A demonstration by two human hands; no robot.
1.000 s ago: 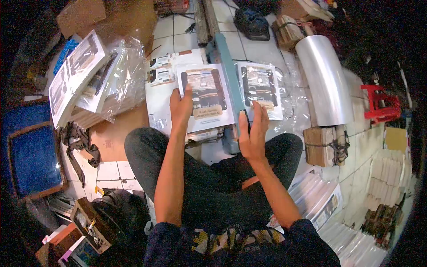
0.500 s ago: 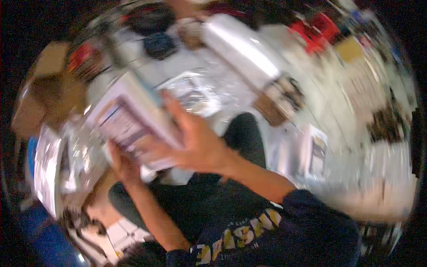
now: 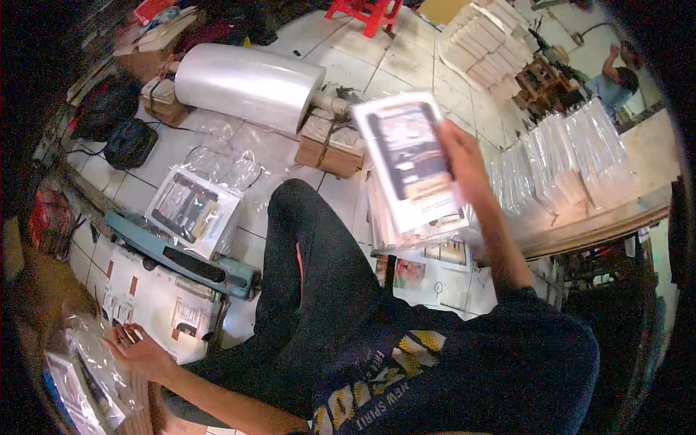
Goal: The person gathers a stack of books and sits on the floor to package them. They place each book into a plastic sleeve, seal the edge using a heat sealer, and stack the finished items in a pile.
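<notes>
On the right, my right hand [image 3: 467, 163] grips a white book [image 3: 413, 156] by its right edge; a dark picture fills its cover. The book is above a stack of similar books [image 3: 380, 217], partly hidden behind it. At lower left, my left hand [image 3: 141, 353] is empty, its fingers apart, beside loose clear plastic bags [image 3: 94, 355]. It hovers near a white printed panel [image 3: 156, 297] in front of a teal sealer bar [image 3: 174, 254]. Behind the bar lies another book [image 3: 190, 206] in clear plastic.
A big roll of clear film [image 3: 246, 83] lies at the back, with a strapped cardboard block [image 3: 330, 145] by its end. Plastic-wrapped books [image 3: 558, 159] stand in a row at right. Farther off are a red stool [image 3: 366, 13], stacked paper [image 3: 489, 43] and another person [image 3: 616, 83].
Both hands were on the book at the left. My right hand has carried it to the right, over the stack, while my left hand has let go and moved down left. The view has turned.
</notes>
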